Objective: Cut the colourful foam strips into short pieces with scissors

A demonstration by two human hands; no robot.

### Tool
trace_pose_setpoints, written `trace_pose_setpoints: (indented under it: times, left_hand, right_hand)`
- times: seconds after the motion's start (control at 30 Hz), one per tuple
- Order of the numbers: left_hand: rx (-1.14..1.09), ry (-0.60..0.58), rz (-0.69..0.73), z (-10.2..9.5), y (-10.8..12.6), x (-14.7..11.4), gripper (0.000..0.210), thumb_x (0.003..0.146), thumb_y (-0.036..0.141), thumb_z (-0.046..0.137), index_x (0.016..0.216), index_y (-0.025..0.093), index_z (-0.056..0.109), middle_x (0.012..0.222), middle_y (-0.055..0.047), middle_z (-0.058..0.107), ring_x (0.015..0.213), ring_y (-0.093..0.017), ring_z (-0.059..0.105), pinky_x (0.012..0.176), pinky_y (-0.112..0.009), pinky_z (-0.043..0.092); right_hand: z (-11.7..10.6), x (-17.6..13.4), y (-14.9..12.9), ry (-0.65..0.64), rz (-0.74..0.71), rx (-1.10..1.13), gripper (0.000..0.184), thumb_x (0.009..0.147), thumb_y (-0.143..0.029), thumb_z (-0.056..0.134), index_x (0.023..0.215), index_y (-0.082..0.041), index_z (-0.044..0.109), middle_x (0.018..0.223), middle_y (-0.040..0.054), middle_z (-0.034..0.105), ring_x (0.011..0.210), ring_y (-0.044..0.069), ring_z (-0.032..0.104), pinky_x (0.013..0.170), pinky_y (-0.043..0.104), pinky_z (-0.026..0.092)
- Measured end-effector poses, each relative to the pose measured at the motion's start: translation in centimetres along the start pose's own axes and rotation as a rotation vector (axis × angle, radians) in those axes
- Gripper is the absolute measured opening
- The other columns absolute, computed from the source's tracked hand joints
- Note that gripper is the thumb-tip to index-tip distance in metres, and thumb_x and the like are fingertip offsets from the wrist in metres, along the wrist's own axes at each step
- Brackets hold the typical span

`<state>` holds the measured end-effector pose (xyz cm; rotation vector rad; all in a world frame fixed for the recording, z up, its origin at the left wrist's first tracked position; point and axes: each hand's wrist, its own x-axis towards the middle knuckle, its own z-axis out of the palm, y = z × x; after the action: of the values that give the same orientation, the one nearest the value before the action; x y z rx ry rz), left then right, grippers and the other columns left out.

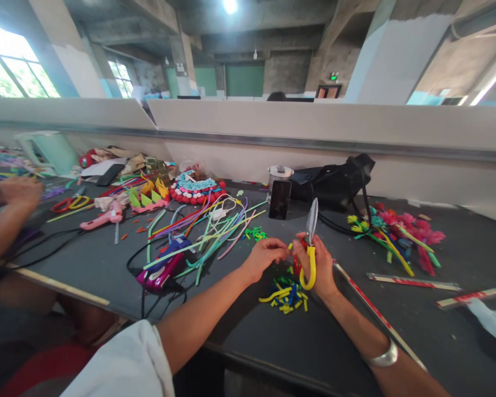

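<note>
Has a short yellow piece [290, 246] at the fingertips of the left hand [268, 257], seemingly pinched there; cannot tell its long axis, being so small. Sits in the gap between the 2 hands, nearest the left, just left of the right hand [323, 264]. Grips red-and-yellow-handled scissors [311, 253] in that right hand, curled around the handles, blade end up and away, long axis across the line from hand to hand; cannot tell whether opened. Just below both hands, on the counter [334, 342], a heap of yellow and blue cut pieces [287, 298]; beyond the left hand, a smaller heap of green cut pieces [256, 234]. Ahead of both hands, an upright black smartphone [280, 199]. Left of the left hand, loose chenille stems [206, 237], then a purple glue gun [159, 274]. Well right of the right hand, a bunch of artificial flowers [421, 234].
</note>
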<state>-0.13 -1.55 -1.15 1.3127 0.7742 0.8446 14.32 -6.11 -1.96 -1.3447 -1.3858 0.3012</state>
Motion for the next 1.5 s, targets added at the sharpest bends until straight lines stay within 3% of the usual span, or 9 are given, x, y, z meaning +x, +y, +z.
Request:
trace_pose_setpoints:
  times: [0.2, 0.37, 0.53, 0.67, 0.77, 0.9, 1.1, 1.27, 1.5]
  left_hand:
    - [-0.235, 0.005, -0.067, -0.8, -0.2, 0.4, 0.012, 0.060, 0.021, 0.069, 0.070, 0.015, 0.065, 0.057, 0.003, 0.053, 0.051, -0.007, 0.044, 0.055, -0.023, 0.033]
    - [-0.341, 0.028, -0.095, -0.8, -0.4, 0.6, 0.014, 0.057, 0.021, 0.073, 0.068, 0.015, 0.066, 0.060, 0.001, 0.056, 0.054, -0.009, 0.046, 0.055, -0.024, 0.033]
    - [-0.375, 0.151, 0.028, -1.1, 0.2, 0.7, 0.015, 0.059, 0.025, 0.074, 0.069, 0.016, 0.067, 0.057, 0.002, 0.052, 0.053, -0.009, 0.043, 0.054, -0.025, 0.032]
    - [-0.453, 0.317, 0.148, -1.8, 0.8, 1.0, 0.015, 0.062, 0.026, 0.071, 0.071, 0.016, 0.066, 0.057, 0.003, 0.048, 0.051, -0.007, 0.041, 0.053, -0.023, 0.030]
    - [-0.490, 0.356, 0.207, -2.0, 1.0, 1.1, 0.015, 0.064, 0.027, 0.070, 0.071, 0.015, 0.064, 0.060, 0.003, 0.049, 0.053, -0.007, 0.041, 0.053, -0.023, 0.031]
    - [-0.488, 0.349, 0.223, -1.6, 1.0, 1.0, 0.015, 0.066, 0.028, 0.069, 0.072, 0.015, 0.063, 0.059, 0.003, 0.048, 0.052, -0.007, 0.041, 0.053, -0.023, 0.031]
    - [-0.533, 0.287, 0.223, -1.0, 1.1, 0.8, 0.016, 0.066, 0.027, 0.072, 0.075, 0.016, 0.063, 0.055, 0.005, 0.046, 0.052, -0.007, 0.041, 0.054, -0.023, 0.031]
    - [-0.636, 0.276, 0.203, -0.9, 1.2, 0.9, 0.024, 0.062, 0.028, 0.076, 0.076, 0.017, 0.061, 0.061, 0.005, 0.048, 0.052, -0.006, 0.042, 0.052, -0.023, 0.032]
    - [-0.691, 0.217, 0.170, -0.9, 1.4, 0.7, 0.024, 0.064, 0.028, 0.075, 0.076, 0.017, 0.058, 0.063, 0.004, 0.050, 0.052, -0.006, 0.042, 0.052, -0.022, 0.033]
  right_hand:
    - [0.1, -0.1, -0.1, -0.099, -0.005, 0.081, 0.041, 0.078, -0.044, 0.062, 0.109, -0.019, 0.053, 0.081, 0.0019, 0.064, 0.066, 0.014, 0.061, 0.065, 0.027, 0.050]
    - [0.3, -0.2, -0.2, -0.201, -0.077, 0.065, 0.032, 0.079, -0.035, 0.059, 0.107, -0.020, 0.055, 0.083, 0.0015, 0.062, 0.070, 0.014, 0.060, 0.069, 0.026, 0.049]
    - [0.2, -0.3, -0.4, -0.192, -0.102, 0.025, 0.024, 0.081, -0.028, 0.055, 0.104, -0.021, 0.054, 0.076, -0.0024, 0.058, 0.065, 0.011, 0.056, 0.067, 0.023, 0.046]
    - [0.2, -0.2, 0.0, -0.167, -0.054, 0.032, 0.023, 0.081, -0.031, 0.055, 0.102, -0.021, 0.054, 0.071, -0.0045, 0.054, 0.058, 0.009, 0.052, 0.060, 0.021, 0.045]
    - [0.1, -0.2, 0.4, -0.149, -0.026, 0.011, 0.024, 0.082, -0.034, 0.054, 0.102, -0.020, 0.054, 0.070, -0.0044, 0.055, 0.057, 0.010, 0.055, 0.059, 0.021, 0.045]
    - [0.0, -0.1, 0.6, -0.110, -0.055, -0.106, 0.029, 0.085, -0.036, 0.052, 0.108, -0.020, 0.053, 0.076, -0.0012, 0.061, 0.063, 0.011, 0.059, 0.064, 0.022, 0.046]
    - [-0.2, -0.1, -0.1, -0.126, -0.196, -0.451, 0.027, 0.086, -0.033, 0.050, 0.109, -0.022, 0.058, 0.081, 0.0015, 0.060, 0.075, 0.015, 0.057, 0.067, 0.023, 0.041]
    - [0.1, -0.6, 0.1, -0.184, -0.160, -0.611, 0.026, 0.083, -0.028, 0.052, 0.108, -0.026, 0.060, 0.074, -0.0008, 0.059, 0.067, 0.014, 0.055, 0.057, 0.021, 0.032]
    - [0.2, -0.8, 0.3, -0.203, -0.121, -0.678, 0.025, 0.082, -0.026, 0.052, 0.105, -0.027, 0.061, 0.071, -0.0017, 0.061, 0.063, 0.013, 0.056, 0.054, 0.020, 0.026]
